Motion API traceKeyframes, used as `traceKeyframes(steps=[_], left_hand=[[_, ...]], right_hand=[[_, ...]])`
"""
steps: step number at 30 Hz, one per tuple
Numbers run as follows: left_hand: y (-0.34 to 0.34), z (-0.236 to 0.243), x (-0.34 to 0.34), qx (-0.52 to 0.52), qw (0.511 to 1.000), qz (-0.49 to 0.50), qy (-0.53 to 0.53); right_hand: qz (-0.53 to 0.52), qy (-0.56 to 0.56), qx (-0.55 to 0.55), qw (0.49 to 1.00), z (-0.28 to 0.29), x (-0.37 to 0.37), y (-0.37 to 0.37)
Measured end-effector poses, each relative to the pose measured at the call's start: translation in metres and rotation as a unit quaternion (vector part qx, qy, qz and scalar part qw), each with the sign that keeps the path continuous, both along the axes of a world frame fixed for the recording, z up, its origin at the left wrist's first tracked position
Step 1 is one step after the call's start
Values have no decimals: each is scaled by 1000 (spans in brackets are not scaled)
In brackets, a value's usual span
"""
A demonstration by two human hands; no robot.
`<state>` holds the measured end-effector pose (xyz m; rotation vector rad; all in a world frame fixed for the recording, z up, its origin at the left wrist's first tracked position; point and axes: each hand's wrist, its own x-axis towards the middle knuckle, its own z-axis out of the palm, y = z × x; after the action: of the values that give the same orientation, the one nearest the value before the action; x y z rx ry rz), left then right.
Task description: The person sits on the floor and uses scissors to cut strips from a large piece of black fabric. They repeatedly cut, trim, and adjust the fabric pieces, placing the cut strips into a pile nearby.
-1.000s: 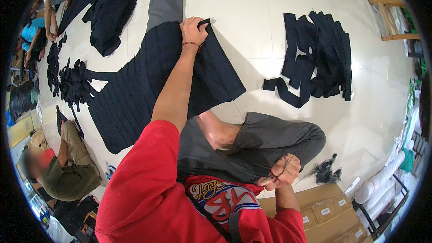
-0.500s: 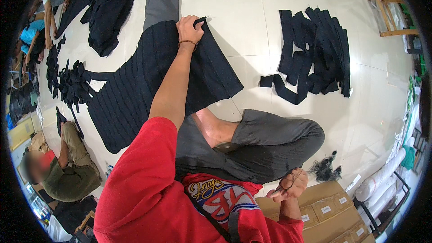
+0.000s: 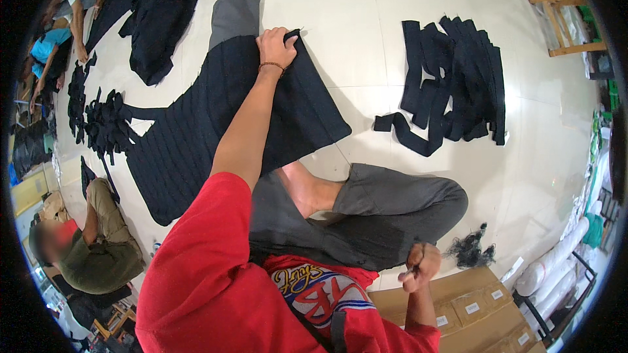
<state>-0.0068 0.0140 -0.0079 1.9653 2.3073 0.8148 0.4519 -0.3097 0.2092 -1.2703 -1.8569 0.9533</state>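
My left hand [image 3: 275, 49] reaches out to the far edge of a black cloth [image 3: 229, 98] and is closed on it, pinching the upper corner. The cloth has rows of parallel lines across it. It lies over my outstretched leg and the floor, its near right part spread flat. My right hand [image 3: 422, 265] is held close to my body, beside my bent knee, away from the cloth. Its fingers are curled into a fist around something thin and dark that I cannot make out.
Black fabric strips [image 3: 454, 82] lie on the floor at right, with a tangle of dark threads [image 3: 471, 248] nearer me. Cardboard boxes [image 3: 458, 307] stand at lower right. Bunched strips [image 3: 108, 124] and black fabric [image 3: 160, 26] lie at left. A co-worker [image 3: 101, 255] sits at left.
My right hand has turned and its fingers have curled tighter, rising slightly. The left hand keeps its hold on the cloth's edge. The whole view has shifted a little.
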Motion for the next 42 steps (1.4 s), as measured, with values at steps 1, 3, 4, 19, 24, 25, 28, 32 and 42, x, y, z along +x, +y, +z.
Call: traceKeyframes(steps=[1,3,4,19,24,25,28,32,42], left_hand=[[1,2,-2,-10,1000,-4,5],[1,7,-10,-49,999,-18,-10],[4,12,-12,-66,997,-26,-17],[23,41,-23,-249,957,-141,-49],[25,33,-18,-240,961,-129,-37],[25,34,-18,-242,962,-126,-32],[21,33,-19,-224,967,-118,-37],[22,28,-20,-220,968,-117,-33],[19,20,-16,-172,980,-97,-34]], right_hand=[[-16,90,-108,990,-10,-6,3],[-40,306,-319,896,-26,-32,9],[-60,426,-421,799,-31,-51,12],[-73,178,147,970,-51,-216,200],[15,-231,104,967,-80,-165,209],[38,-270,75,959,-87,-160,205],[76,-265,-68,959,-112,-150,190],[151,-268,-151,939,-119,-148,165],[156,-228,-145,950,-108,-144,121]])
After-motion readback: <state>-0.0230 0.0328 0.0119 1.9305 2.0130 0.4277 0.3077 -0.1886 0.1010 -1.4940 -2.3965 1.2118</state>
